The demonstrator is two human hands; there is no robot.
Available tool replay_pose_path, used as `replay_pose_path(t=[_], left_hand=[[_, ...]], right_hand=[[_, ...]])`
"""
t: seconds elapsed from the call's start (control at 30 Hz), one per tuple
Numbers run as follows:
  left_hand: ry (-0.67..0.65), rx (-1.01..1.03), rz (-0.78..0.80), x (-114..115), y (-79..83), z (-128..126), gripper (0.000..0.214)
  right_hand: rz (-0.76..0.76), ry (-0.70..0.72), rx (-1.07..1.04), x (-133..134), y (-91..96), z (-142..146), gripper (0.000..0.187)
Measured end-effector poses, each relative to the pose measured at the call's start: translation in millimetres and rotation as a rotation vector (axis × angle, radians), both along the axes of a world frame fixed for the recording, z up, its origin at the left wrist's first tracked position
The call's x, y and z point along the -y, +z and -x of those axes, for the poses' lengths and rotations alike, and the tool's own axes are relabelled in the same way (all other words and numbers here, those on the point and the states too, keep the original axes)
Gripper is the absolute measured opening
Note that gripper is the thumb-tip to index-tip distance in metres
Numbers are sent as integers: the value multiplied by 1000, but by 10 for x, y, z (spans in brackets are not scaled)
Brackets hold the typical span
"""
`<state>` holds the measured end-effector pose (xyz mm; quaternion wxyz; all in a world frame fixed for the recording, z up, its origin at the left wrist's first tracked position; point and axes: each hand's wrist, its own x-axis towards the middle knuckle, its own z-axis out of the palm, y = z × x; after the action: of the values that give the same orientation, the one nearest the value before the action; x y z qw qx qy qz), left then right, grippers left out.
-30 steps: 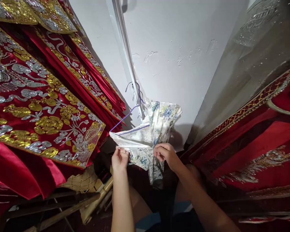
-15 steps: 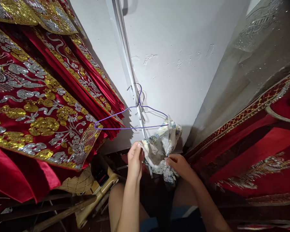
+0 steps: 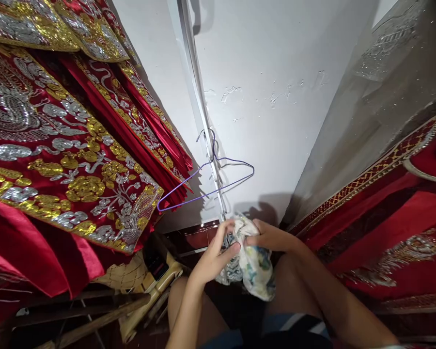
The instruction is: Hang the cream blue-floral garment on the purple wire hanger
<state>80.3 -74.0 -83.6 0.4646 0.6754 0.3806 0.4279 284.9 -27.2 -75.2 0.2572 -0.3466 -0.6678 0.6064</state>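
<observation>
Head view shows the left hand (image 3: 212, 259) and right hand (image 3: 271, 237) pressing together, both clamping a floral cloth (image 3: 256, 271), seemingly bunching it over the lap below a bare purple wire hanger (image 3: 214, 155), its dangling tail wanting a firmer gather.

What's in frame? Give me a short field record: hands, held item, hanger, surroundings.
left hand: fingers closed on the floral cloth
right hand: grips the same cloth from the other side
floral cloth: bunched up between both hands, above the person's lap
hanger: purple wire, bare, tilted, hanging against the white wall
left side: red garments with gold and silver embroidery
right side: more red embroidered fabric
</observation>
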Motion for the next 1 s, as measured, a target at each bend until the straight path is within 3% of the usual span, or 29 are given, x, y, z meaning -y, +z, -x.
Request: replay_pose_path(t=[0.1,0.2,0.23,0.33,0.47,0.53,0.63,0.8,0.9,1.0], left_hand=[[-181,-189,110,40,-169,168,23],[-125,-418,69,58,-261,413,28],[-89,-474,39,58,-256,522,30],[55,-584,-43,55,-137,886,33],[240,-713,-95,88,159,1262,27],[255,-840,-94,118,307,1372,33],[293,-977,-86,131,464,1485,42],[473,-910,-87,-5,545,1502,46],[631,-802,-135,-150,589,1346,48],[708,-670,-286,-327,666,1122,43]], right_hand=[[-192,-102,15,-185,303,-133,13],[-380,-390,-121,-463,522,-186,9],[-412,-453,-170,-577,544,-170,18],[-416,-450,-204,-931,419,11,49],[-337,-393,-129,-1206,12,412,21],[-333,-408,-125,-1194,-150,531,16],[-354,-467,-133,-1054,-248,480,26],[-397,-576,-92,-804,-102,66,31],[-469,-565,-44,-708,15,-93,31],[-572,-534,-15,-630,52,-105,29]])
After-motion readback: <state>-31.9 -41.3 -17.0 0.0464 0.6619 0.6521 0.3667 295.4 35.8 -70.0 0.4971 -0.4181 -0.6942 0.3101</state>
